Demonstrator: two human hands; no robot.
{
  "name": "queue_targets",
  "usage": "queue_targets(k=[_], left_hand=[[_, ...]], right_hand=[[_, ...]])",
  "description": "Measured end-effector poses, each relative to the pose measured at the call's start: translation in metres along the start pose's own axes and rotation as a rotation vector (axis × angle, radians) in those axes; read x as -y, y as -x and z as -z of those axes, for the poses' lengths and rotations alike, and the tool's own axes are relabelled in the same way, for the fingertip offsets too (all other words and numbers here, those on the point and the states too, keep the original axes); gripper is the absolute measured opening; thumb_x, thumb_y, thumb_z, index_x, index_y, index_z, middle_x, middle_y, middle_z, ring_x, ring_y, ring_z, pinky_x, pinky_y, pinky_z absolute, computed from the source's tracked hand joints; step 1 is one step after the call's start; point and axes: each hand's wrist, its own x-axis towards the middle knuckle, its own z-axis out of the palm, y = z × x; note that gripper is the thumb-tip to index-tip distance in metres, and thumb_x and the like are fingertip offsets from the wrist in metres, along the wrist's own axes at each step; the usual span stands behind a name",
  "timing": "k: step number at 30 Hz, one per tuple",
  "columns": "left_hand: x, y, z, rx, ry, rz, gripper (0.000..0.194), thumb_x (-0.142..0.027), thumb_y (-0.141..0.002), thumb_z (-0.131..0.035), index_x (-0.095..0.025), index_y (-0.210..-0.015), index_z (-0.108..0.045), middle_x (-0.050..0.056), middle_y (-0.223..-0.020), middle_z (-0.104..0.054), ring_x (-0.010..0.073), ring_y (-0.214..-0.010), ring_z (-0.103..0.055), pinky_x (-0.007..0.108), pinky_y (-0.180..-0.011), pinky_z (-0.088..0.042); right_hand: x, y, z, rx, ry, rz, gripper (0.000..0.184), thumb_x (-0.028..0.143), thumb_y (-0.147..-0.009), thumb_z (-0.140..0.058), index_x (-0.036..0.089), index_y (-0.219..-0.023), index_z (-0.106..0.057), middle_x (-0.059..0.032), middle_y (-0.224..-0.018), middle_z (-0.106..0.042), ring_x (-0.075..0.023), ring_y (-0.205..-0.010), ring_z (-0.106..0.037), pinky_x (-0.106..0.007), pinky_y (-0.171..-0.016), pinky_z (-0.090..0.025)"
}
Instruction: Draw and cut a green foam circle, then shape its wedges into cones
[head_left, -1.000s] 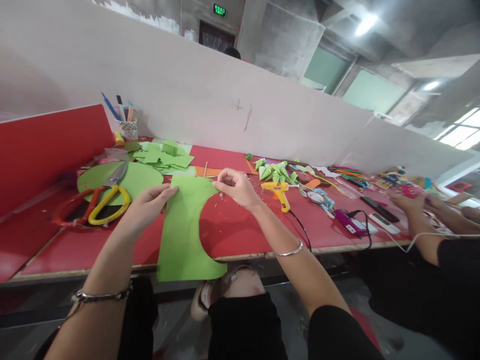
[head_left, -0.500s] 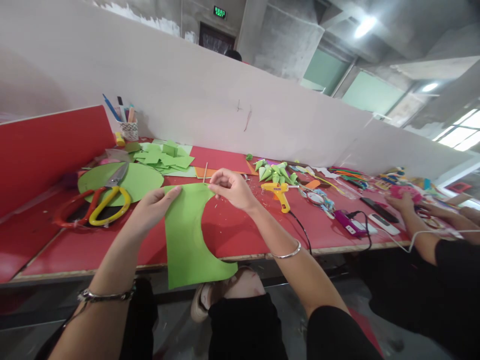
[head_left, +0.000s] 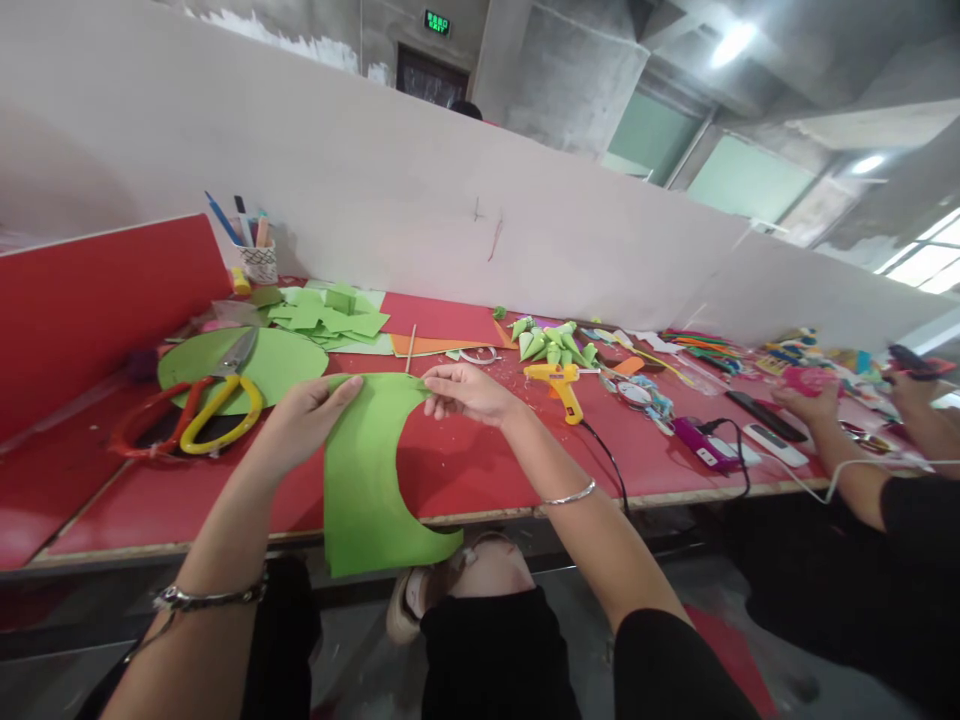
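Note:
A sheet of green paper (head_left: 361, 480) with a large curved cut-out on its right side hangs over the table's front edge. My left hand (head_left: 311, 415) pinches its upper left corner between thumb and fingers. At the upper right corner, my right hand (head_left: 469, 393) closes its thumb and fingertips on the paper. A thin stick (head_left: 411, 345) lies just behind the sheet's top edge. Left of my left hand, scissors (head_left: 214, 395) with red and yellow handles rest on a green paper oval (head_left: 289, 365).
Green paper squares (head_left: 330, 315) lie piled at the back, near a pen cup (head_left: 259, 262). A yellow glue gun (head_left: 559, 385) and green paper cones (head_left: 551, 343) are right of centre. Beyond the purple power socket (head_left: 703, 445), a co-worker's hands (head_left: 814, 400) hold a pink piece and a dark tool.
The green sheet has bowed and shifted slightly left and down. My right hand has lowered a little. The co-worker's farther hand has risen with a dark tool.

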Motion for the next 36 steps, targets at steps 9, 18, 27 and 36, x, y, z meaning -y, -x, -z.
queue_targets(k=[9, 18, 27, 36], left_hand=[[0.001, -0.002, -0.001, -0.013, -0.148, -0.106, 0.037, -0.051, -0.073, -0.045, -0.019, -0.061, -0.059, -0.001, -0.05, -0.048, 0.0139, -0.05, -0.042, 0.023, -0.046, -0.033], [0.01, -0.005, -0.001, 0.094, -0.35, -0.133, 0.038, -0.05, -0.076, -0.039, -0.02, -0.075, -0.06, 0.001, -0.067, -0.061, 0.0169, -0.059, -0.051, 0.024, -0.056, -0.037], [-0.005, -0.022, -0.015, 0.266, -0.528, -0.192, 0.039, -0.046, -0.082, -0.031, -0.02, -0.086, -0.06, 0.002, -0.076, -0.064, 0.0171, -0.066, -0.054, 0.026, -0.062, -0.037], [-0.008, -0.085, -0.024, 0.371, -0.266, -0.192, 0.035, -0.05, -0.075, -0.042, -0.019, -0.068, -0.056, -0.001, -0.064, -0.057, 0.0156, -0.064, -0.053, 0.023, -0.059, -0.04]], right_hand=[[-0.005, -0.014, 0.01, -0.109, 0.084, 0.077, 0.031, 0.041, -0.07, -0.062, 0.014, -0.067, -0.048, -0.0012, -0.058, -0.065, -0.0083, -0.049, -0.06, -0.016, -0.045, -0.045], [-0.017, -0.026, 0.023, 0.019, 0.22, 0.105, 0.029, 0.041, -0.075, -0.057, 0.015, -0.068, -0.047, 0.0012, -0.053, -0.062, -0.0074, -0.045, -0.058, -0.015, -0.044, -0.042], [-0.021, -0.037, 0.014, 0.147, 0.245, 0.103, 0.031, 0.044, -0.073, -0.058, 0.015, -0.07, -0.048, 0.0016, -0.055, -0.061, -0.0077, -0.046, -0.056, -0.018, -0.047, -0.044], [-0.019, -0.02, 0.032, 0.026, 0.154, 0.326, 0.032, 0.027, -0.082, -0.05, 0.022, -0.113, -0.045, -0.0016, -0.086, -0.062, -0.0084, -0.059, -0.058, -0.025, -0.064, -0.048]])
